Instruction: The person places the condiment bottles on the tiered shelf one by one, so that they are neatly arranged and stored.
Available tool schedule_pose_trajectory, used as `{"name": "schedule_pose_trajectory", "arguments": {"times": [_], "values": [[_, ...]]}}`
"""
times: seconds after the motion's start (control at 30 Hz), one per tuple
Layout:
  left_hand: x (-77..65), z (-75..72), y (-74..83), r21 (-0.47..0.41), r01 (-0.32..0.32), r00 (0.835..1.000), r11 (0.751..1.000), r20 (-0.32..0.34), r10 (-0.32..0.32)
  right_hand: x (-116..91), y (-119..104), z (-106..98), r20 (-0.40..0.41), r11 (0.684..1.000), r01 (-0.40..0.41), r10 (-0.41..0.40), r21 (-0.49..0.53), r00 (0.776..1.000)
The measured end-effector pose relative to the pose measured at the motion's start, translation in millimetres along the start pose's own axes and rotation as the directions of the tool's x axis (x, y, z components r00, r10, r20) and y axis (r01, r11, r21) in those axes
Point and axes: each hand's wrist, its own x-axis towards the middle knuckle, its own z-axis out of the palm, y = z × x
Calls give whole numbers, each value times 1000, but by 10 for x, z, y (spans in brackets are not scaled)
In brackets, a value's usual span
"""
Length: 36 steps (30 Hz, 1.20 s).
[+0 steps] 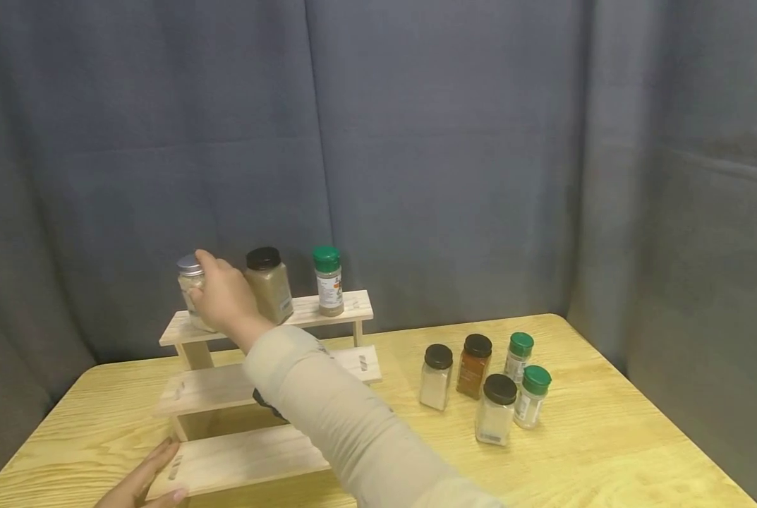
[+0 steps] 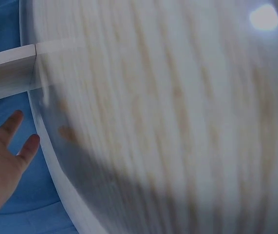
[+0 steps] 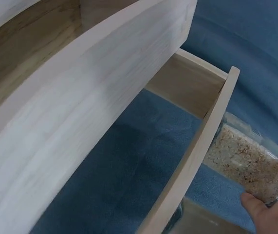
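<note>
On the left end of the top shelf (image 1: pixel 305 310) of a three-step wooden rack, my right hand (image 1: pixel 226 296) holds a glass jar with a silver lid (image 1: pixel 190 266). The right wrist view shows the jar's pale, brown-flecked grains (image 3: pixel 248 161) between thumb and finger, its base at the shelf. Beside it on that shelf stand a black-lidded jar (image 1: pixel 270 289) of tan powder and a green-capped spice bottle (image 1: pixel 329 286). At the left end of the bottom shelf (image 1: pixel 245 455), my left hand (image 1: pixel 140 480) rests against the wood, its fingers spread in the left wrist view.
Right of the rack, on the wooden table (image 1: pixel 613 423), stand a black-lidded pale jar (image 1: pixel 436 384), a red-brown jar (image 1: pixel 473 374), another pale jar (image 1: pixel 495 420) and two green-capped bottles (image 1: pixel 529 406). A grey-blue curtain (image 1: pixel 448 176) hangs behind. The right sleeve (image 1: pixel 365 430) covers part of the lower shelves.
</note>
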Motion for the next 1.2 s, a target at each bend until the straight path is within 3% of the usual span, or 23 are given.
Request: {"name": "schedule_pose_trajectory", "arguments": {"times": [0.2,0.53,0.87,1.2], "values": [[41,-2,86,-56,6,998,998,60,-3,-5,56,-12,-15,999,2,-2,40,1000],[50,-23,102,-3,30,998,1000,47,-30,-19,49,1,-91,996,49,-41,77,995],[33,-60,168,109,10,999,994,43,-15,-133,35,-155,-83,991,105,-98,80,992],[99,-28,291,270,-7,1000,963,13,3,-327,334,-407,-10,937,91,-93,338,996]]}}
